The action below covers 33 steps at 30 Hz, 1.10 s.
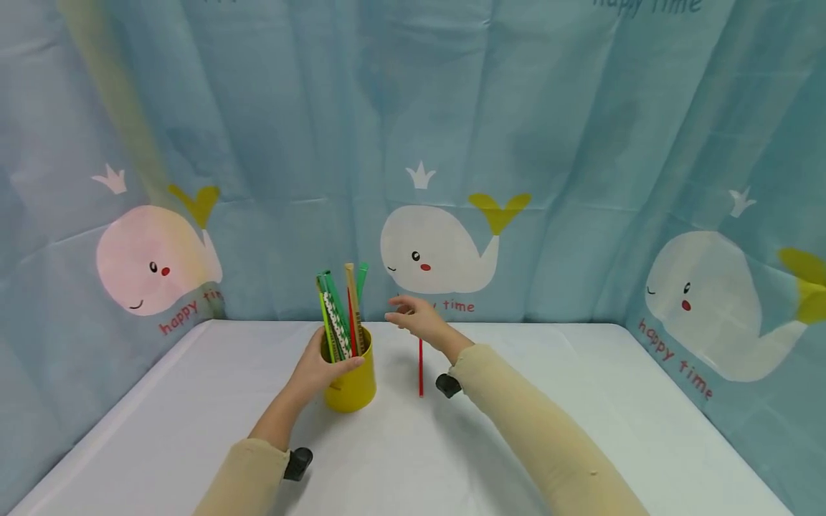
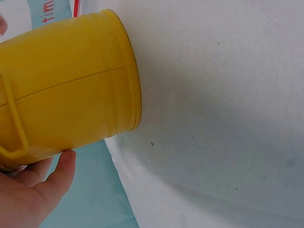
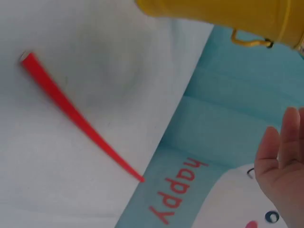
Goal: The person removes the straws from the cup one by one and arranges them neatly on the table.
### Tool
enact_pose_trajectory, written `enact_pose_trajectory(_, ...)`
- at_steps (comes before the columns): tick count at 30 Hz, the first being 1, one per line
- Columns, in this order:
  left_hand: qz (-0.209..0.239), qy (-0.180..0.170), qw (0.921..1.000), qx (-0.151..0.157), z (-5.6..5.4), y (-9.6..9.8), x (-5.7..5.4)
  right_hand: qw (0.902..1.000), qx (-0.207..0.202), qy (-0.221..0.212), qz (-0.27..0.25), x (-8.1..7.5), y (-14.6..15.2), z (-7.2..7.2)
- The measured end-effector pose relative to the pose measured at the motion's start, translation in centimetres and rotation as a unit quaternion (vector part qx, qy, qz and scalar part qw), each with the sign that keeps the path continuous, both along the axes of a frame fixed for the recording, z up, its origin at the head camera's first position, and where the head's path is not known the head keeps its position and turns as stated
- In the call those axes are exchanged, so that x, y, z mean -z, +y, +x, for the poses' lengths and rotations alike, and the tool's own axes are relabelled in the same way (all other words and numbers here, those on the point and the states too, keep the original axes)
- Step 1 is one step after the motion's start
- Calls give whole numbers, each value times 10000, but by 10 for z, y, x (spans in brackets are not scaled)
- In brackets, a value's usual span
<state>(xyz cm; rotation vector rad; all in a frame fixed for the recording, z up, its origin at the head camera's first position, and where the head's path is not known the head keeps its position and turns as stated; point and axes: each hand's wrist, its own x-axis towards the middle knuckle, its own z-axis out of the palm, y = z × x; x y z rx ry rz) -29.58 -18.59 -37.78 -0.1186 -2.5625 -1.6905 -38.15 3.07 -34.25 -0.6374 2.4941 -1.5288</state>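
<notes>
My left hand [image 1: 314,374] grips a yellow metal bucket [image 1: 351,390] near its rim, with the thumb across the front. Several straws [image 1: 335,326] stand in the bucket, in green, gold, red and a patterned white and green. In the left wrist view, the fingertips [image 2: 66,164] press on the bucket's side. A single red straw [image 3: 78,118] lies on the table to the right of the bucket. Above its far end, my right hand [image 1: 422,319] hovers with its fingers loosely extended toward the bucket, holding nothing.
A white table [image 1: 548,401] carries the bucket and the loose straw. Behind it and along both sides hangs a blue curtain [image 1: 290,143] printed with whales. Each wrist wears a small black device [image 1: 448,385].
</notes>
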Motion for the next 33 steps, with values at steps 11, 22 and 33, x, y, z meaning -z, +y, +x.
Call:
enact_pose_trajectory(11, 111, 189, 9997, 53, 1, 0, -2, 9993, 30, 23, -360, -5, -48, 2)
enact_pose_trajectory(22, 222, 211, 9995, -29, 2, -1, 4, 9964, 287, 415, -685, 8, -72, 4)
enact_pose_trajectory(33, 190, 239, 9995, -68, 6, 1, 2, 9878, 395, 1503, -124, 13, -75, 14)
